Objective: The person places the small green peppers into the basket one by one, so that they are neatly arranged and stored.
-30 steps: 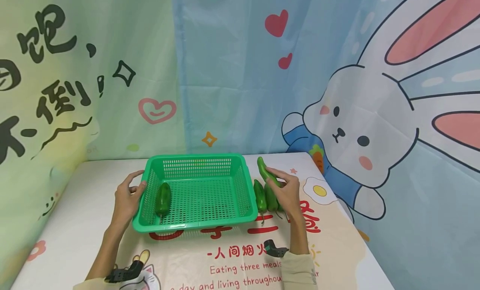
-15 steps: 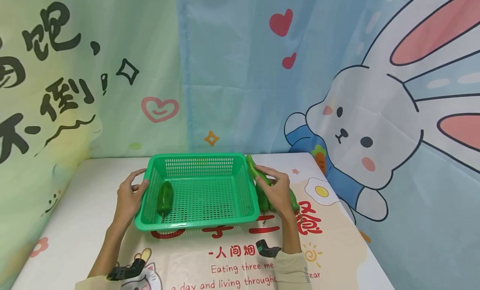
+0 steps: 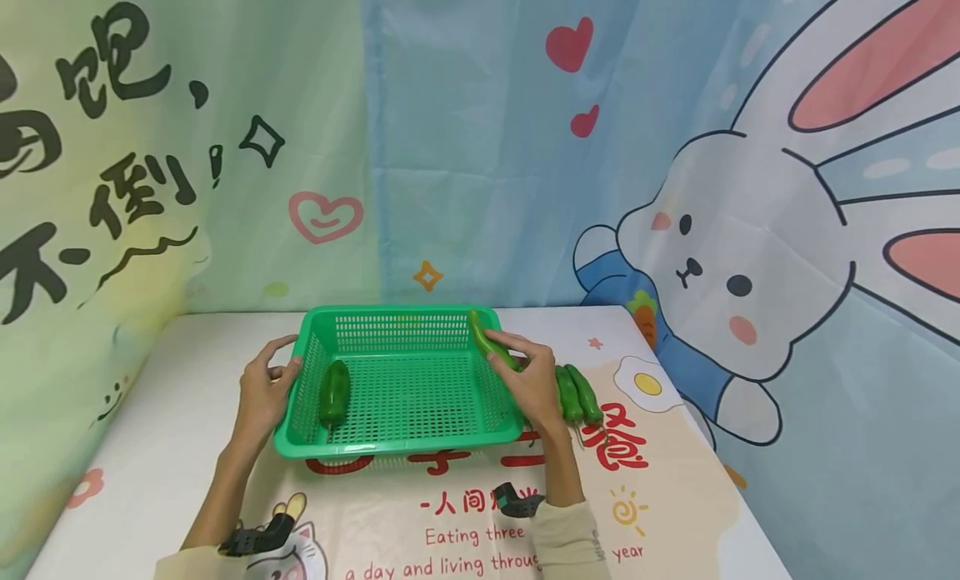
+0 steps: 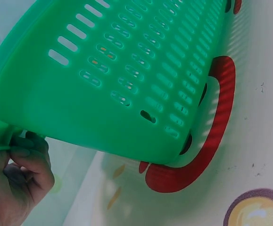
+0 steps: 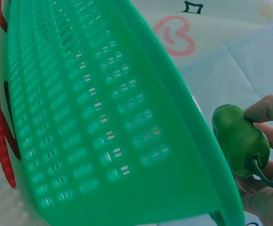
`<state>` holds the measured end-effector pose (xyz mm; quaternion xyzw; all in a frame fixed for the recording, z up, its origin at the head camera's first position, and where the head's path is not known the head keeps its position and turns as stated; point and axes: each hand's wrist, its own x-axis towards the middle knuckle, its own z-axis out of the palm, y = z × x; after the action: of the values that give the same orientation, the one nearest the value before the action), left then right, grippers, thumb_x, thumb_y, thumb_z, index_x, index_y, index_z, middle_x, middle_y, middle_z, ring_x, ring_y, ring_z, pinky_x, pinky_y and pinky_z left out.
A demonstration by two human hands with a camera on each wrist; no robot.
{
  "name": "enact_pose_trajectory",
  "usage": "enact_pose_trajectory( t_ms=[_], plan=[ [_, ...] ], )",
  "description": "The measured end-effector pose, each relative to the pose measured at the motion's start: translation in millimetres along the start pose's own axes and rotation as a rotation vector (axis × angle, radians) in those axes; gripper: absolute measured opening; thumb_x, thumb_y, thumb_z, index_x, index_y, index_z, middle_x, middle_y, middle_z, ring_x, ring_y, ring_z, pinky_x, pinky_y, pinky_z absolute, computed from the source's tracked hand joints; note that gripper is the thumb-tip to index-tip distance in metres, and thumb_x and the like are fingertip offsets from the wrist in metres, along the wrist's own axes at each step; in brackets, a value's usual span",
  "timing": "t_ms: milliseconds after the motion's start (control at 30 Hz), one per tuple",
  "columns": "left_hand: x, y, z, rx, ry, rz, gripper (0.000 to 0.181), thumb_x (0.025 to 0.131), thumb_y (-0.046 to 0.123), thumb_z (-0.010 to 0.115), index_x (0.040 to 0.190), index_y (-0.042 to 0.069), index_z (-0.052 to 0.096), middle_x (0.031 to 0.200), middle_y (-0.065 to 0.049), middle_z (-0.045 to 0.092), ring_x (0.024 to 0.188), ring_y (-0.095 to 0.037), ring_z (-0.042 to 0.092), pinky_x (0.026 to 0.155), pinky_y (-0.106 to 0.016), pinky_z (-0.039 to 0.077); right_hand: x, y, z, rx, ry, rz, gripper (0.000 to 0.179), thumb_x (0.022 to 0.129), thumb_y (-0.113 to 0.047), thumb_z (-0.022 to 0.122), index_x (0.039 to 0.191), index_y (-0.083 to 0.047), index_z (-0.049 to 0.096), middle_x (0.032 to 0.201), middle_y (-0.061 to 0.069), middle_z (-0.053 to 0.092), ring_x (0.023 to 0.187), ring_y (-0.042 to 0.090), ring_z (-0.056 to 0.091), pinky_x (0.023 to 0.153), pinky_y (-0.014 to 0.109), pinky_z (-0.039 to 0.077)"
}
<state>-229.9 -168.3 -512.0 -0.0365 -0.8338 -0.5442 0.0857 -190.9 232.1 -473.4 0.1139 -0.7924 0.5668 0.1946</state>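
A green plastic basket [image 3: 405, 447] with slotted walls stands on the table, and one green chili pepper [image 3: 334, 393] lies inside near its left wall. My left hand [image 3: 264, 394] grips the basket's left rim; in the left wrist view its fingers [image 4: 35, 165] curl under the rim. Held between thumb and fingers of my right hand [image 3: 531, 387] is a long green pepper [image 3: 487, 342], over the basket's right rim. The right wrist view shows this pepper's stem end [image 5: 252, 160] next to the rim. Right of the basket lie more green peppers [image 3: 577, 394], partly behind the right hand.
A printed tablecloth [image 3: 465, 555] with red characters and lettering covers the table. Behind the table hangs a cloth backdrop [image 3: 465, 147] with a cartoon rabbit [image 3: 727, 255]. Both wrists carry black camera mounts [image 3: 258, 537].
My right hand has carried the pepper leftward from beside the basket to above its right rim. More of the peppers on the table show now. The left hand stays at the left rim.
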Motion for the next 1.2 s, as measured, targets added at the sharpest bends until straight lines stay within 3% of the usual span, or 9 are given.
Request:
enact_pose_trajectory(
  t_ms=[300,533,933,1200],
  plan=[
    [0.3,-0.5,1.4,0.009,0.005,0.000,0.046,0.116,0.020,0.055,0.159,0.005,0.052,0.079,-0.024,0.075,0.055,-0.007,0.065,0.051,-0.026,0.055,0.2,-6,17,-0.001,-0.033,0.035,0.035,0.101,-0.005,0.075,0.135,-0.009,0.078,0.141,0.016,0.074,0.129,0.036,0.070,0.097,0.038,0.059],
    [0.7,-1.4,1.6,-0.011,0.001,0.007,0.046,0.116,0.020,0.055,0.159,0.004,0.052,0.083,-0.029,0.076,0.054,-0.006,0.067,0.051,-0.026,0.056,0.3,-6,29,0.013,-0.064,0.040,0.035,0.101,-0.005,0.074,0.136,-0.009,0.078,0.141,0.015,0.074,0.125,0.036,0.071,0.098,0.040,0.058],
    [0.1,-2.1,1.1,-0.013,-0.002,0.004,0.046,0.116,0.020,0.055,0.159,0.003,0.051,0.083,-0.030,0.076,0.055,-0.006,0.067,0.051,-0.026,0.057,1.6,-6,52,0.046,-0.117,0.043,0.035,0.101,-0.002,0.074,0.135,-0.005,0.077,0.139,0.020,0.075,0.117,0.040,0.074,0.085,0.024,0.059],
    [0.2,-1.1,1.4,-0.010,0.005,0.012,0.045,0.116,0.018,0.055,0.158,0.003,0.052,0.082,-0.029,0.075,0.053,-0.005,0.066,0.050,-0.026,0.056,3.1,-10,75,0.043,-0.162,0.076,0.035,0.099,-0.001,0.074,0.134,-0.004,0.078,0.132,0.022,0.077,0.089,0.020,0.069,0.068,0.020,0.053]
  ],
)
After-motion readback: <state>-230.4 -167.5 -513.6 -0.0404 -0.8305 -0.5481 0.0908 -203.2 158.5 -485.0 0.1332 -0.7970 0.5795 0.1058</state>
